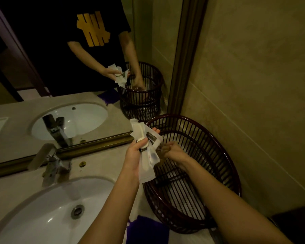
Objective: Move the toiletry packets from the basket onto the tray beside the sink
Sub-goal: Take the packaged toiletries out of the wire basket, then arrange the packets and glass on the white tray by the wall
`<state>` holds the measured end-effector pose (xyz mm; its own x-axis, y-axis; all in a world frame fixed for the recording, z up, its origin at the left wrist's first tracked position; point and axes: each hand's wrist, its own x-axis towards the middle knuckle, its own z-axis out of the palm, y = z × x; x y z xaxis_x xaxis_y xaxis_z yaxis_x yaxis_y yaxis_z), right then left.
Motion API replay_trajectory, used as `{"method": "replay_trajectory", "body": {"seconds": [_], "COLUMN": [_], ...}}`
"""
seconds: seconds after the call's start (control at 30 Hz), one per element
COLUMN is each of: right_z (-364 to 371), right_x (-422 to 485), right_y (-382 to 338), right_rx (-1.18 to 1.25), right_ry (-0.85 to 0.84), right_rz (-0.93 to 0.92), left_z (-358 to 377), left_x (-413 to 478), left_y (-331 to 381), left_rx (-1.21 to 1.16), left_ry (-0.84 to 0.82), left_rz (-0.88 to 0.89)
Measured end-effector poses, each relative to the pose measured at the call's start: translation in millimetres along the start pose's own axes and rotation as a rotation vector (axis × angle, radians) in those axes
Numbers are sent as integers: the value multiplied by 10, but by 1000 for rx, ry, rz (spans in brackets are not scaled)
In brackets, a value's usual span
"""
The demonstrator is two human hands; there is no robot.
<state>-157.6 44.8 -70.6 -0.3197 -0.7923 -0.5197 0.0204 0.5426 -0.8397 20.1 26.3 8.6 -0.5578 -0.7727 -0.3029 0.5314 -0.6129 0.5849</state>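
Beside the sink (48, 213), your left hand (134, 155) clutches a fan of toiletry packets (146, 166) while your right hand (176, 153) grips another over the basket (224, 155); stack them squarely before carrying everything trayward.

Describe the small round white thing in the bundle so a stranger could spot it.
Right of the sink, over the dark slatted basket, the left hand grips a fan of white packets. The thumb pins a round white puck, the only disc among flat sachets.

Basket (224, 155) mouth lies open; wall (262, 85) crowds it right, faucet (49, 161) left.
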Motion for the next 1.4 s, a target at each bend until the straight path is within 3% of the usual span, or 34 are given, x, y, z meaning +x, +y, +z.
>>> {"method": "replay_trajectory", "body": {"seconds": [0.23,0.43,0.5,0.73,1.0,1.2,1.4], "right_z": [-186,373,430,296,311,851,1745], "right_x": [-483,-680,-681,-629,-674,-951,-1212], "right_y": [-158,62,101,-67,-578,-1058,-1093], "right_rx": [612,512,512,532,709,762,709], "right_ry": [-72,-180,-174,-67,-119,-254,-347], "right_rz": [19,422,458,332,129,40,49], "left_z": [-53,-158,-201,-324,-304,-541,-989], "left_x": [-94,-144,-196,-373,-717,-1123,-1762], "left_y": [178,84,88,304,535,847,1260], "left_rx": [-93,-148,-141,-98,-90,-183,-174], "left_ry": [-25,38,51,91,127,95,131], "left_rz": [-40,0,21,39,142,230,358]}}
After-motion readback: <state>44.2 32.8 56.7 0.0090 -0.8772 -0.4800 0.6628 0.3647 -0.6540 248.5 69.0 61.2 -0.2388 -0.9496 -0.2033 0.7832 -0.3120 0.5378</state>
